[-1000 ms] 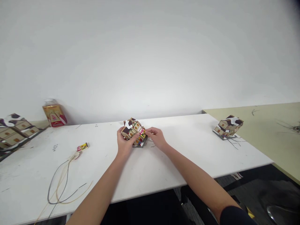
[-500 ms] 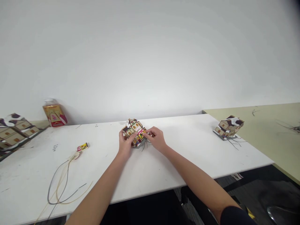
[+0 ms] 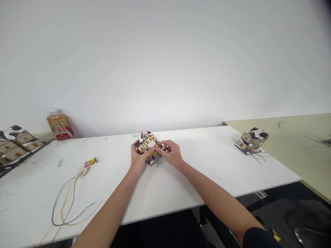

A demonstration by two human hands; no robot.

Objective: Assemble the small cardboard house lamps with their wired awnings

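A small model house (image 3: 148,140) with arched windows and a red-and-white striped awning piece on its front is held tilted above the white table (image 3: 191,165). My left hand (image 3: 138,159) grips its left side, thumb laid across the front. On the right side, my right hand (image 3: 172,153) holds the house, its thumb pressed on the awning piece (image 3: 154,146) close to the left thumb. Thin dark wires hang out beneath the house. Both hands partly cover the front.
On the left lie a small yellow and red piece (image 3: 90,162) and long loose wires (image 3: 73,193). A bottle (image 3: 60,125) stands near the wall, beside larger model houses (image 3: 15,144). Another small house (image 3: 252,140) stands at the right, by a pale green table (image 3: 297,144).
Both thumbs have moved closer together over the awning piece and cover more of it. The house has tilted slightly in my hands.
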